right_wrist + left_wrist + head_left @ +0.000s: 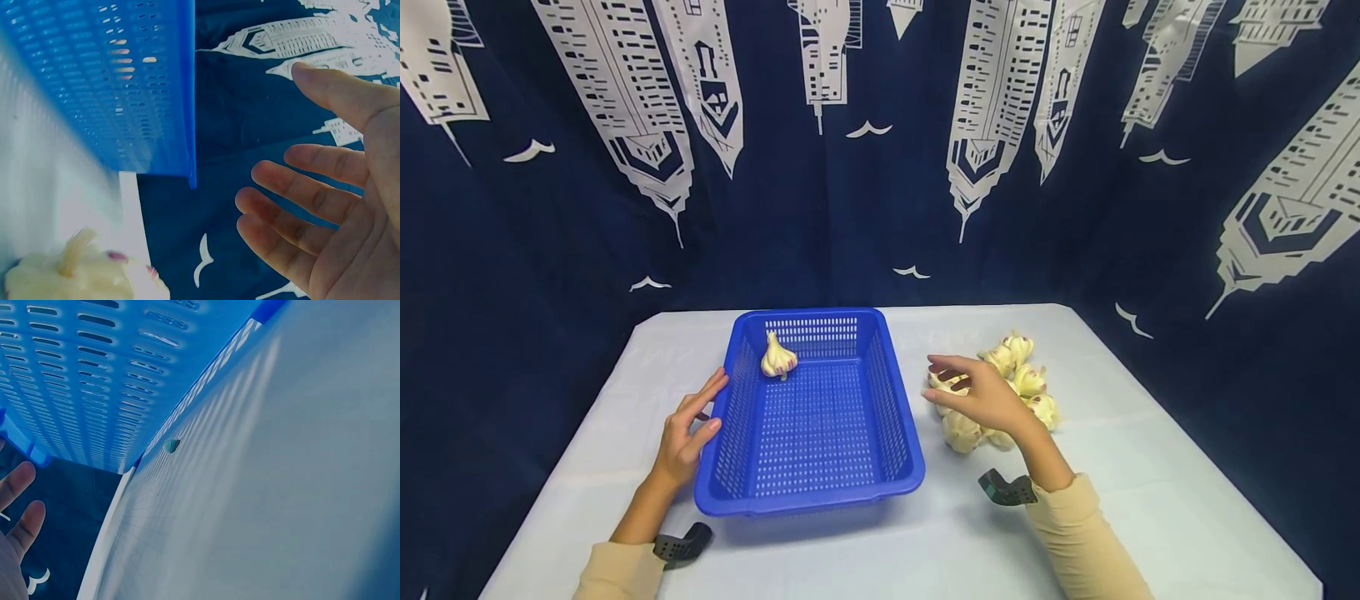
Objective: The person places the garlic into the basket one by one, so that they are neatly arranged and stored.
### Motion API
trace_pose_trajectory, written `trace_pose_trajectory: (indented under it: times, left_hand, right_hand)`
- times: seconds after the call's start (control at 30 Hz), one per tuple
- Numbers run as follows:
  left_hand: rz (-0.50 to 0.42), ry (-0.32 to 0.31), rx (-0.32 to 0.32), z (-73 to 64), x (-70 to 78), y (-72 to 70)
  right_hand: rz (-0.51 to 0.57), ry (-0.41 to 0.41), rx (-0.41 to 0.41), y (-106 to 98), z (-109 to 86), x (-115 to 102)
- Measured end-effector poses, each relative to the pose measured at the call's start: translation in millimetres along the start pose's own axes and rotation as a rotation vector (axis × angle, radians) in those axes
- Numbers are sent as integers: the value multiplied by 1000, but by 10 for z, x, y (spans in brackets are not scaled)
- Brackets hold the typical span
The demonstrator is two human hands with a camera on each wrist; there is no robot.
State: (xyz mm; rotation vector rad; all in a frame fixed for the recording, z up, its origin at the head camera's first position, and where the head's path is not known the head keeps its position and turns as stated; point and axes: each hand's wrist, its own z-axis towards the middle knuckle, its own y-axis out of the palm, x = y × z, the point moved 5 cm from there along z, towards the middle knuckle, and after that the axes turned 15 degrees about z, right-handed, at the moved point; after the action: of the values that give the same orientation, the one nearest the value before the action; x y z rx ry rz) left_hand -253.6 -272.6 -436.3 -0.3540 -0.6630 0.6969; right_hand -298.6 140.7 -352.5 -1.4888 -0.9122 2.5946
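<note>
A blue plastic basket (820,500) with slotted walls stands left of the middle of the table. One garlic bulb (778,358) lies inside it, in the far left corner. My left hand (683,433) rests its straight fingers against the basket's left rim. In the left wrist view two of its fingertips (22,481) show below the basket wall. My right hand (981,396) hovers over a pile of garlic bulbs (1030,381), its fingers spread and nothing between them. The right wrist view shows its relaxed fingers beside the basket, with a garlic bulb (81,275) below.
A white cloth covers the table (1150,492), whose far edge meets a dark blue curtain (865,225) printed with white buildings. In the left wrist view a small greenish piece (171,445) lies close to the basket's base.
</note>
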Motion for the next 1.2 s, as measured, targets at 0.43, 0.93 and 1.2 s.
trace_pose_trajectory:
  times: [0.43,0.93,1.2]
  left_hand:
    - [-31,5,47,10,-30,15]
    - [-17,18,47,3,-15,34]
    - [-14,14,49,15,-5,11]
  right_hand:
    - [-32,99,49,-123,-270,218]
    - [-4,134,138,-297,-609,496]
    - [-8,146,144,-258,-641,605]
